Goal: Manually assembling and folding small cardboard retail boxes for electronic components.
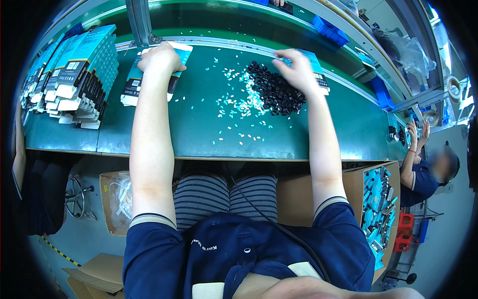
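Observation:
My left hand (pixel 162 59) is closed on a flat teal, black and white carton (pixel 132 85), at the top of a small stack on the green workbench (pixel 199 134). Its fingers curl over the carton's far part. My right hand (pixel 295 69) hovers at the far edge of a heap of small black parts (pixel 276 89), thumb and forefinger apart, slightly blurred. I see nothing held in it. Behind that hand lies another teal and black carton (pixel 314 65). Many small white and teal pieces (pixel 241 102) are scattered left of the black heap.
Tall stacks of flat cartons (pixel 74 74) stand at the bench's left end. A metal post (pixel 139 22) rises behind my left hand. Below the bench, a cardboard box (pixel 366 214) holds many teal and black packages. A blue bin (pixel 330 30) sits beyond; a co-worker (pixel 423 174) is at right.

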Demonstrator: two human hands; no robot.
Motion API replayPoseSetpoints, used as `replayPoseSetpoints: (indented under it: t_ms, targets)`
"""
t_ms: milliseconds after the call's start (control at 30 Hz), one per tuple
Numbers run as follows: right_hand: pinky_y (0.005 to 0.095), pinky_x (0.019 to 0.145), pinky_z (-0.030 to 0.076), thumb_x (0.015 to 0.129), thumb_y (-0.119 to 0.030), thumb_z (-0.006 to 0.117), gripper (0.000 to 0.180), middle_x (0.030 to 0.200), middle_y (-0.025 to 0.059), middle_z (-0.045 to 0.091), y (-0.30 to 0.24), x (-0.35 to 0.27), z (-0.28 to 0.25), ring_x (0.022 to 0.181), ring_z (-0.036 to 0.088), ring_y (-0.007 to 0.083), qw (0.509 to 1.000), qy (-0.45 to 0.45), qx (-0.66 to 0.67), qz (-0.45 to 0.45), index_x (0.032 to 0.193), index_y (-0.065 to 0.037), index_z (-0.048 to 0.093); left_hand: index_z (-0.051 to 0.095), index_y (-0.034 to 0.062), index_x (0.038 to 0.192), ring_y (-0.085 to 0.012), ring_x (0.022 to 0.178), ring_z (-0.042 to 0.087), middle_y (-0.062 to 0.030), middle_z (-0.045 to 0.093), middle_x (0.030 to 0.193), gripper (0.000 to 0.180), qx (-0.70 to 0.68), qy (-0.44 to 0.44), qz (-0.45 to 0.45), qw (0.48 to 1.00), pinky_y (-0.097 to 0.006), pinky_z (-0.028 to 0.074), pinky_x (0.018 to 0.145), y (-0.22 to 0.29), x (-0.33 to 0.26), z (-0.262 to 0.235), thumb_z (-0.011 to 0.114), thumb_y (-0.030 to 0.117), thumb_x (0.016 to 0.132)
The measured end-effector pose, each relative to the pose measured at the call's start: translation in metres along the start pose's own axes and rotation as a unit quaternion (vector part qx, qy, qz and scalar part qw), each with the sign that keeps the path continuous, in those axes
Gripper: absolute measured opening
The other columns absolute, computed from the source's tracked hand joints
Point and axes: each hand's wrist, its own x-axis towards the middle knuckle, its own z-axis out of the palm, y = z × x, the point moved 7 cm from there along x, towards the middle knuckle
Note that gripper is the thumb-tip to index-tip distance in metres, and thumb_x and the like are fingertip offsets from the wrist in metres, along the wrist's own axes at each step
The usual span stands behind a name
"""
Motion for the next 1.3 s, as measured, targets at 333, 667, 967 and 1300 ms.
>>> replayPoseSetpoints:
  t_ms: [333, 667, 967, 1300]
  targets:
    - [0.0304, 0.071, 0.052, 0.073, -0.014, 0.071, 0.015, 0.089, 0.0111, 0.064, -0.018, -0.011, 0.013, 0.076, 0.064, 0.0213, 0.996, 0.045, 0.072, 0.028, 0.076, 0.000, 0.065, 0.059, 0.0019, 0.113, -0.0284, 0.100, 0.062, -0.0186, 0.063, 0.107, 0.054, -0.172, 0.149, 0.095, 0.969, -0.041, 0.049, 0.085, 0.000, 0.009, -0.019, 0.077, 0.029, 0.070]
    - [0.0204, 0.063, 0.050, 0.077, -0.007, 0.073, 0.015, 0.077, 0.0048, 0.064, -0.017, -0.011, -0.006, 0.069, 0.061, 0.0081, 0.894, 0.153, 0.395, 0.147, 0.084, 0.002, 0.064, 0.056, -0.0016, 0.105, -0.0203, 0.085, 0.065, -0.0140, 0.064, 0.097, 0.029, -0.745, -0.150, 0.219, 0.612, -0.031, 0.055, 0.074, 0.085, -0.042, 0.016, 0.065, 0.013, 0.082]
    - [0.0216, 0.076, 0.050, 0.081, -0.004, 0.067, 0.020, 0.091, 0.0092, 0.066, -0.051, -0.016, -0.013, 0.082, 0.062, 0.0108, 0.871, 0.109, 0.464, 0.119, 0.100, 0.002, 0.066, 0.051, 0.0002, 0.113, -0.0176, 0.093, 0.062, -0.0116, 0.062, 0.102, 0.034, -0.735, -0.215, 0.234, 0.599, -0.032, 0.052, 0.080, 0.122, -0.085, 0.032, 0.062, 0.013, 0.084]
    - [0.0215, 0.077, 0.050, 0.081, -0.003, 0.066, 0.019, 0.090, 0.0077, 0.064, -0.038, -0.025, -0.015, 0.082, 0.060, 0.0103, 0.867, 0.142, 0.460, 0.129, 0.099, 0.001, 0.062, 0.057, 0.0016, 0.110, -0.0102, 0.092, 0.059, -0.0060, 0.063, 0.100, 0.028, -0.688, -0.218, 0.356, 0.594, -0.025, 0.048, 0.083, 0.141, -0.117, 0.029, 0.064, 0.014, 0.086]
